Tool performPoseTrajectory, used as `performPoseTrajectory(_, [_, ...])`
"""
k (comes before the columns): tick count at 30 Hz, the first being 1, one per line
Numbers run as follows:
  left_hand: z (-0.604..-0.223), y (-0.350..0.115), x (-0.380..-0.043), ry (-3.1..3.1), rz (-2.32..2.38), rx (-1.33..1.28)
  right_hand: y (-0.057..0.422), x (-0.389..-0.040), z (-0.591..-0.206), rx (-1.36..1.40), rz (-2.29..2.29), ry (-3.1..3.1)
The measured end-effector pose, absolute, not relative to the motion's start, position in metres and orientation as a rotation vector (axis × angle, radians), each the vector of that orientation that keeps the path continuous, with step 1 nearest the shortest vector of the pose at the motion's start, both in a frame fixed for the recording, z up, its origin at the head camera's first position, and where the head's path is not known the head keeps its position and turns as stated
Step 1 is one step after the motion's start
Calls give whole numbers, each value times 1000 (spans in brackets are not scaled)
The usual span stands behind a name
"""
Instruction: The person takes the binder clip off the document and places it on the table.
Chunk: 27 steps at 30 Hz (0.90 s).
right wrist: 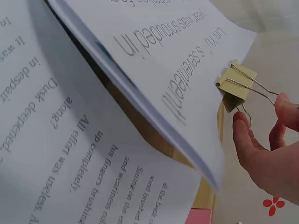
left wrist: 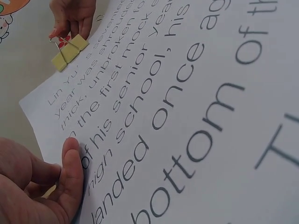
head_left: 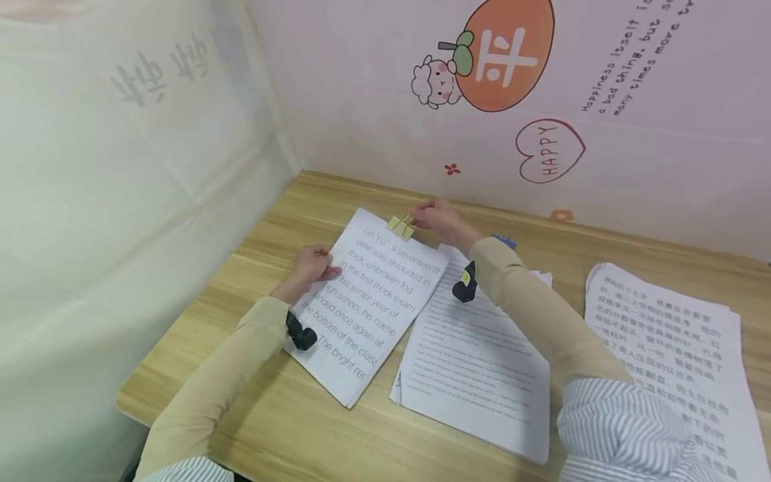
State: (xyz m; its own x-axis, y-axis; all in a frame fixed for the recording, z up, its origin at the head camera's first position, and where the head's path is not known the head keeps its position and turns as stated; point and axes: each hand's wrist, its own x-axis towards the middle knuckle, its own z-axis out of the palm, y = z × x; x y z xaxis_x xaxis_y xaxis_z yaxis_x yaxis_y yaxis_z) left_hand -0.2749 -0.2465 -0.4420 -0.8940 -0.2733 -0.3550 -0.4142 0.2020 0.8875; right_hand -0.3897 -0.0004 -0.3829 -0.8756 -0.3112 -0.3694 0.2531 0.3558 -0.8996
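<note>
A stack of printed sheets (head_left: 367, 304) in large English type lies tilted at the left of the table, its far edge raised a little in the right wrist view. My left hand (head_left: 312, 264) grips its left edge, with the thumb on the top sheet in the left wrist view. On the stack's far edge sits a yellow binder clip (head_left: 400, 227). My right hand (head_left: 442, 217) holds this clip by its wire handles (right wrist: 254, 88), thumb at one and a finger at the other. The clip's jaws are around the paper edge.
Right of the held stack lies a second stack (head_left: 476, 381) in small print, with a blue binder clip (head_left: 506, 241) at its far end, partly behind my right sleeve. A third stack (head_left: 668, 361) with Chinese text is farther right. A printed wall sheet (head_left: 373, 120) borders the wooden table (head_left: 241, 375).
</note>
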Motion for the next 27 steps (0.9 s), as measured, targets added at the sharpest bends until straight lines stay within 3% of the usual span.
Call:
performPoseTrajectory(12, [-440,-243,-271,2349,1782,-703,44,-400,-379,67,-1590,2188])
performPoseTrajectory(27, [-437,-238,-265,2353,1815,-732,153,-394,-374,-134,-1562,2384])
